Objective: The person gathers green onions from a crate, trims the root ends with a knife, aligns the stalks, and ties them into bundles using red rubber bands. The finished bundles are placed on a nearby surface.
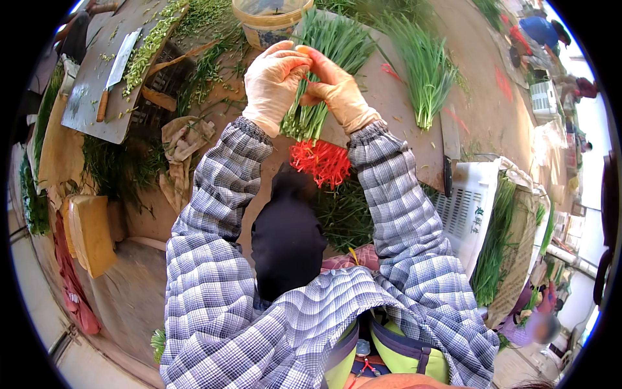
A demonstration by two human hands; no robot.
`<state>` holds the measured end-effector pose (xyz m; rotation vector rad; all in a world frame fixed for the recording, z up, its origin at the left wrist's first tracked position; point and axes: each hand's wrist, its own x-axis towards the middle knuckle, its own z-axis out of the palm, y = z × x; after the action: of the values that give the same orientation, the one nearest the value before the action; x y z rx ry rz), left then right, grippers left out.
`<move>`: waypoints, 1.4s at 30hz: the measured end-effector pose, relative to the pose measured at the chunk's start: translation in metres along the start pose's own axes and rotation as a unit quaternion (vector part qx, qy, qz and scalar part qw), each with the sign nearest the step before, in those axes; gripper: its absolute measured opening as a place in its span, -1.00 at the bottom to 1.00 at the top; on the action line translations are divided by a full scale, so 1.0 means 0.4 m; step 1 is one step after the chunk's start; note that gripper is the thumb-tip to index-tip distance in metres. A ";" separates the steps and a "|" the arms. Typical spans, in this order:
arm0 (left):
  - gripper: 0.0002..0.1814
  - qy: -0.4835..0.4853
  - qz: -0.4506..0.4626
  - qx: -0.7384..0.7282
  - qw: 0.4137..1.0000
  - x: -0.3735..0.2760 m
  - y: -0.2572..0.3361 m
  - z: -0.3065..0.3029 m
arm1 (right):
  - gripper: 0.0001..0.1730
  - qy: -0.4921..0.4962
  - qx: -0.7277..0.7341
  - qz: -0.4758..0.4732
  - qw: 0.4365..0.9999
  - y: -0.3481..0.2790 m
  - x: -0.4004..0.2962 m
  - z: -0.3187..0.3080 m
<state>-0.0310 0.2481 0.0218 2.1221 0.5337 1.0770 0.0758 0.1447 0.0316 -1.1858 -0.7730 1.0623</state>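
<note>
Both my hands wear thin pale gloves and meet over a bunch of green chive-like stalks (335, 41), whose cut ends point towards me. My left hand (274, 87) pinches a thin red tie (305, 78) at its fingertips. Close beside it, my right hand (342, 95) has its fingers bent against the same spot, its thumb near the stalks; its grip on the tie is partly hidden. Below the stalk ends hangs a cluster of red ties (320, 163). A second bunch of green stalks (425, 82) lies on the board (393, 126) to the right.
A black-handled knife (447, 175) lies along the board's right edge. At left, a wooden-handled cleaver (116, 68) rests on a board (87, 102) with chopped pieces. A bucket (272, 24) stands ahead, a white crate (461, 214) at right. Other people (539, 31) are farther off.
</note>
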 end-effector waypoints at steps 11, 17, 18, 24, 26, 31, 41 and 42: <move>0.34 -0.286 -0.265 0.028 0.920 -0.065 -0.003 -0.053 | -0.85 0.099 0.184 0.100 0.973 0.128 -0.047 -0.054; 0.38 -0.145 -0.434 -0.165 0.874 -0.122 -0.042 0.061 | -0.83 0.030 -0.029 0.038 0.998 -0.018 -0.156 0.056; 0.36 -0.057 -0.520 -0.344 0.780 -0.107 -0.053 0.040 | -0.81 0.027 0.008 0.056 0.998 -0.044 -0.197 0.039; 0.47 -0.288 -0.388 0.131 0.866 -0.084 -0.061 0.041 | -0.72 0.177 0.258 0.023 0.949 0.128 -0.278 -0.128; 0.53 -0.292 -0.393 0.087 0.868 -0.094 -0.099 0.045 | -0.56 0.288 0.119 0.037 0.949 0.137 -0.293 -0.157; 0.58 -0.370 -0.349 0.042 0.860 -0.061 -0.131 0.014 | -0.57 0.329 0.177 0.171 0.912 0.186 -0.321 -0.223; 0.46 -0.296 -0.457 0.047 0.838 -0.072 -0.230 0.067 | -0.30 0.210 0.212 0.220 0.929 0.238 -0.104 -0.038; 0.44 -0.265 -0.459 0.037 0.847 -0.089 -0.204 0.104 | -0.23 0.205 0.223 0.213 0.929 0.248 -0.072 -0.027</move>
<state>-0.0214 0.2652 -0.0745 1.7374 1.1416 -0.0733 0.0522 0.1170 -0.0656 -1.1420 0.0658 1.2047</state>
